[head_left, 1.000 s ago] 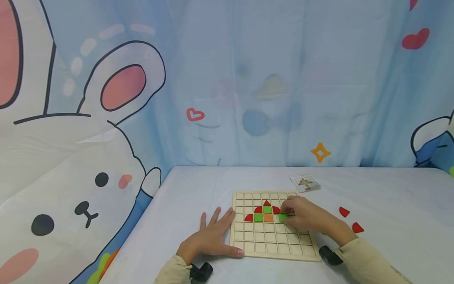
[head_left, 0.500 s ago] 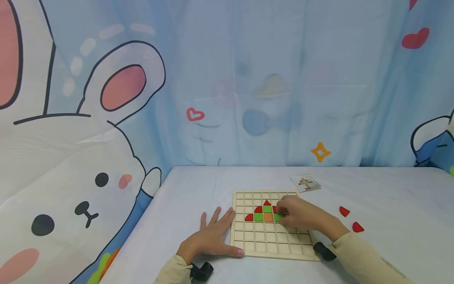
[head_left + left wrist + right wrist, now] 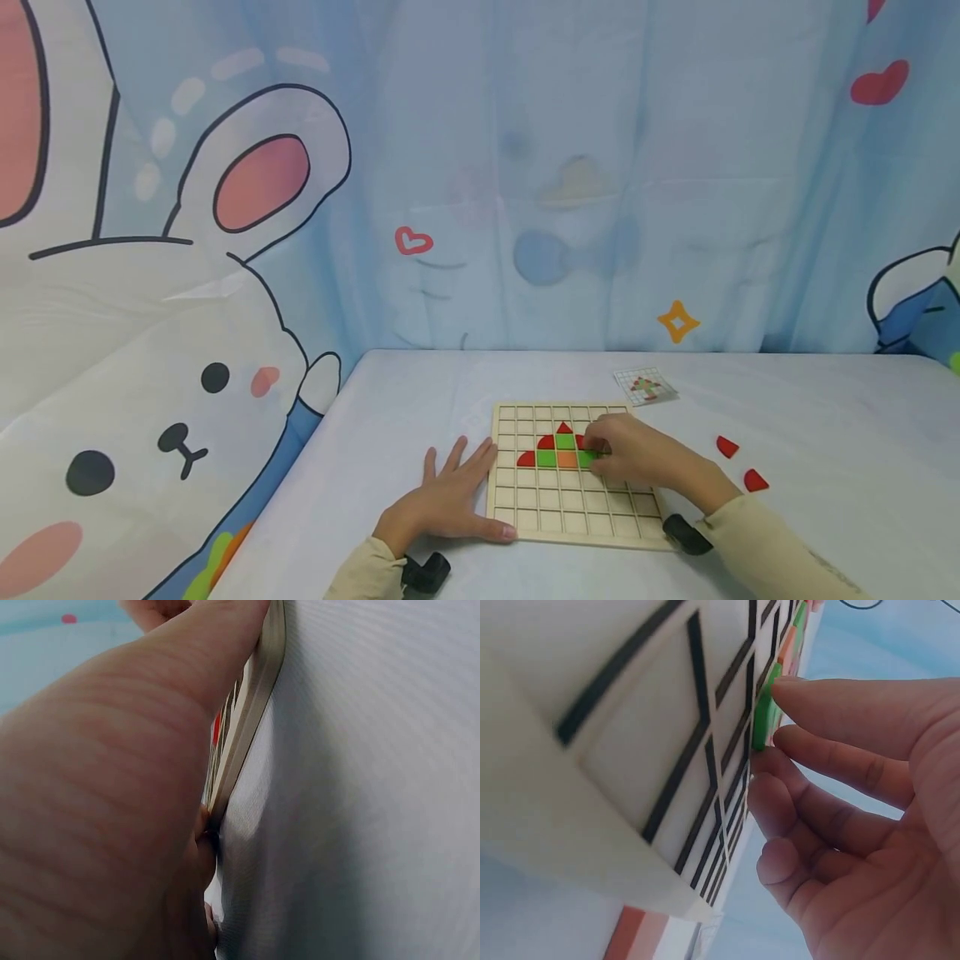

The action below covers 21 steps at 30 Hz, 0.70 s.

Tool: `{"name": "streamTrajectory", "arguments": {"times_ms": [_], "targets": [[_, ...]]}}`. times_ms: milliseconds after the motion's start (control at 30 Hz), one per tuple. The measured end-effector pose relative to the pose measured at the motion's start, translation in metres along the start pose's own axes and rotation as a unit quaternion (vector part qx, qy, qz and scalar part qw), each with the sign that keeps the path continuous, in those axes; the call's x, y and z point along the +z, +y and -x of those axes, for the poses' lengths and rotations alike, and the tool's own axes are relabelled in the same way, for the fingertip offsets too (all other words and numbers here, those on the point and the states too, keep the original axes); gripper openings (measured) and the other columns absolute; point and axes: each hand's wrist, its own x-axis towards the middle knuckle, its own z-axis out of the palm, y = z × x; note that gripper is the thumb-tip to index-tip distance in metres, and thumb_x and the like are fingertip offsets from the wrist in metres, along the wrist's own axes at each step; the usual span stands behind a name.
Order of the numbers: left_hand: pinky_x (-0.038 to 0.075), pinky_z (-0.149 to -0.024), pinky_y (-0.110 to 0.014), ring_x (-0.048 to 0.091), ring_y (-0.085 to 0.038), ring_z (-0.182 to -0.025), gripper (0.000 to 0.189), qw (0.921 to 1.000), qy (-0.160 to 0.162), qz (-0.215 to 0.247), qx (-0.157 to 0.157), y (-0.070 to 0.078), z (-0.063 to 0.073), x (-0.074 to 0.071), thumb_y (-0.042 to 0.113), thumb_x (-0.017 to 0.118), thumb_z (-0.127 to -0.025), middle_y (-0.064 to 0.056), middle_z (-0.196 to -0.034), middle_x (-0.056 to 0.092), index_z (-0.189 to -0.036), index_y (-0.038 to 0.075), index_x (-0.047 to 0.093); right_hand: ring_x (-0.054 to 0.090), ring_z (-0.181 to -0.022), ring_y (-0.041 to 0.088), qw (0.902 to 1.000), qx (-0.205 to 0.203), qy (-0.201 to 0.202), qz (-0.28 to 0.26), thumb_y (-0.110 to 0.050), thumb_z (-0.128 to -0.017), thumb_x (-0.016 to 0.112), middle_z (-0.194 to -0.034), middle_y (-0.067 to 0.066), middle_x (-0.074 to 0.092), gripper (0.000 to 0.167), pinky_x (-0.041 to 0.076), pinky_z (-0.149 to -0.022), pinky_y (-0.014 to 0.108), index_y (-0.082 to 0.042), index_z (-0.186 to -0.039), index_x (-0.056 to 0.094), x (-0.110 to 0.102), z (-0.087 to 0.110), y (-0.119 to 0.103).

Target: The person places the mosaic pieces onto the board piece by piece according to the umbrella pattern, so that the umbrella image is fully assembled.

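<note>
A wooden grid board (image 3: 555,523) lies on the white table. My left hand (image 3: 446,504) is spread along its left side, with the thumb on the lower left corner. At the board's right half, my right hand (image 3: 637,454) pinches a green square tile (image 3: 763,712) between thumb and fingers, directly right of an orange square tile (image 3: 567,459). Left of the orange one sit a green square (image 3: 546,459) and a red quarter-round (image 3: 527,459). Above them are another green square (image 3: 565,442), red quarter-rounds and a red triangle (image 3: 564,428). My right fingers partly cover the red piece at right.
Two loose red quarter-rounds, one farther back (image 3: 727,447) and one nearer (image 3: 755,481), lie on the table right of the board. A small pattern card (image 3: 646,386) rests behind the board's far right corner. A blue printed curtain (image 3: 480,167) hangs behind the table.
My right hand has shifted slightly left with the green square, bringing it up beside the orange tile. Over the last half second it has stayed there. My left hand keeps its place.
</note>
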Motion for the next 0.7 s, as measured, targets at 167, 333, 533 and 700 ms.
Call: {"name": "streamTrajectory", "arguments": {"times_ms": [167, 333, 533, 700], "targets": [[-0.008, -0.122, -0.070, -0.004, -0.032, -0.164, 0.122, 1.0000, 0.005, -0.001, -0.004, 0.001, 0.000, 0.000, 0.076, 0.076, -0.083, 0.003, -0.180, 0.013, -0.174, 0.018, 0.019, 0.057, -0.082, 0.010, 0.9997, -0.010, 0.017, -0.011, -0.008, -0.091, 0.084, -0.093, -0.009, 0.068, 0.012, 0.055, -0.074, 0.034, -0.009, -0.101, 0.077, -0.004, 0.009, 0.005], [-0.006, -0.122, -0.071, -0.002, -0.034, -0.164, 0.121, 0.9999, 0.004, -0.010, -0.001, 0.003, 0.000, 0.000, 0.075, 0.076, -0.084, 0.001, -0.180, 0.013, -0.174, 0.016, 0.019, 0.059, -0.087, 0.013, 0.9989, 0.019, 0.033, -0.027, -0.009, -0.092, 0.083, -0.097, -0.006, 0.069, 0.015, 0.056, -0.076, 0.035, -0.006, -0.105, 0.077, -0.012, 0.023, 0.013], [-0.004, -0.122, -0.071, 0.000, -0.035, -0.164, 0.120, 0.9999, 0.004, -0.013, -0.001, 0.008, 0.004, -0.002, 0.074, 0.076, -0.085, 0.000, -0.179, 0.014, -0.173, 0.014, 0.020, 0.062, -0.090, 0.016, 0.9969, 0.029, 0.068, -0.026, -0.010, -0.093, 0.082, -0.103, 0.000, 0.072, 0.020, 0.056, -0.076, 0.036, -0.002, -0.110, 0.076, -0.028, 0.041, 0.028], [-0.004, -0.122, -0.071, 0.000, -0.034, -0.164, 0.120, 1.0000, 0.003, -0.006, -0.005, 0.008, 0.006, -0.004, 0.073, 0.076, -0.085, 0.001, -0.179, 0.015, -0.173, 0.014, 0.020, 0.063, -0.094, 0.021, 0.9940, 0.052, 0.096, 0.002, -0.011, -0.094, 0.083, -0.106, 0.004, 0.074, 0.025, 0.057, -0.078, 0.040, 0.001, -0.115, 0.077, -0.045, 0.050, 0.039]]}}
